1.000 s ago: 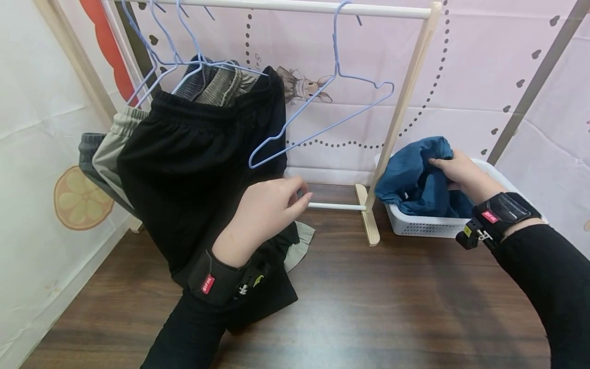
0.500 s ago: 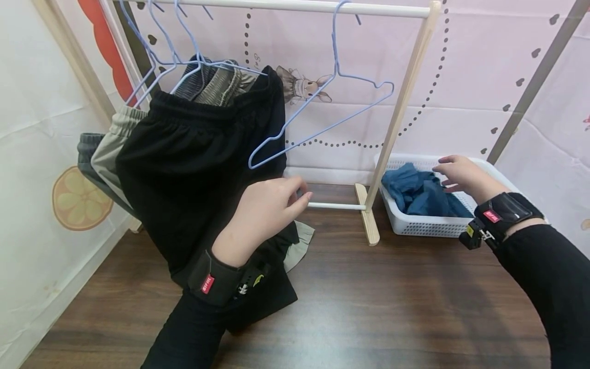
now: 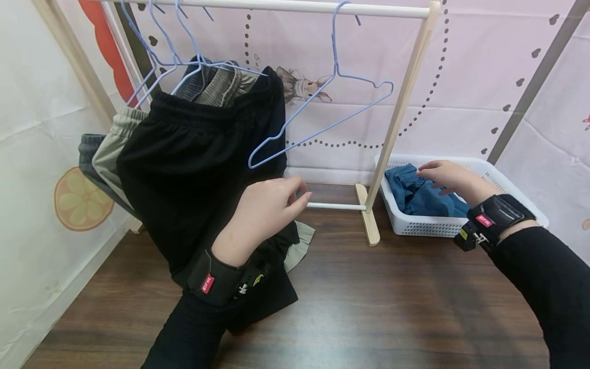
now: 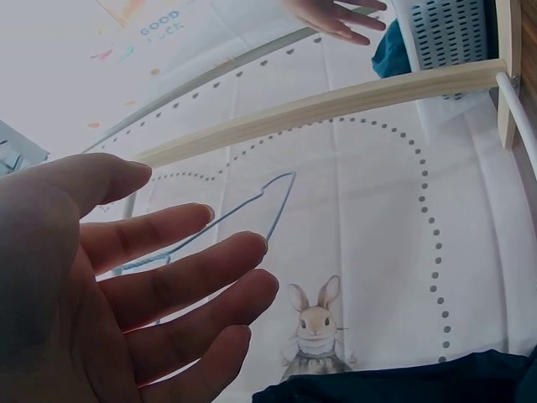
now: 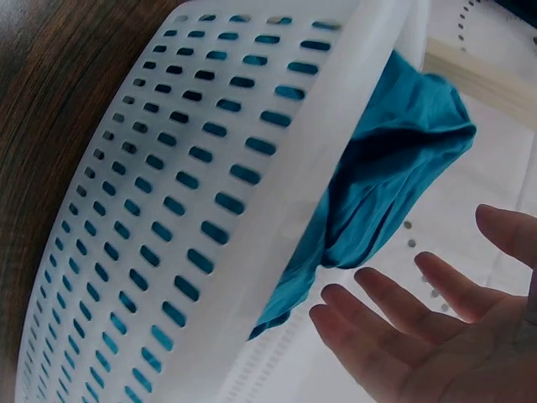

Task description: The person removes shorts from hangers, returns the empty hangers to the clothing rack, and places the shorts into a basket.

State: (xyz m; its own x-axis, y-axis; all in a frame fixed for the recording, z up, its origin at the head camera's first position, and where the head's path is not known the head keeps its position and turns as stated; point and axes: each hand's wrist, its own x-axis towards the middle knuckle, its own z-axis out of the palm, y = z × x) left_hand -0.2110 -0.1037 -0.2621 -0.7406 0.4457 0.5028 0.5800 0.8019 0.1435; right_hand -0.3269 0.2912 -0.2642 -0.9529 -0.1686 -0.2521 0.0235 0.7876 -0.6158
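Observation:
In the head view my right hand [image 3: 454, 179] hovers over the crumpled blue garment [image 3: 421, 197] in the white basket [image 3: 428, 225]. The right wrist view has its fingers spread and holding nothing, a little apart from the cloth [image 5: 394, 159], whose cut the folds hide. My left hand [image 3: 265, 215] is in front of the hanging black pants [image 3: 193, 154], below a bare blue hanger [image 3: 337, 72]. Its fingers are loosely bent with nothing between them, as the left wrist view confirms for that hand [image 4: 159, 294].
A wooden clothes rack [image 3: 405, 97] stands between the hands, its foot [image 3: 367, 218] beside the basket. More pants, grey [image 3: 122, 123] and dark, hang behind the black ones on blue hangers at the left. Brown wood-grain surface [image 3: 392, 302] lies in front.
A second ago my right hand gripped the blue garment and held it raised. It has let go, the cloth has dropped into the basket, and the hand has shifted slightly left. The left hand stays still.

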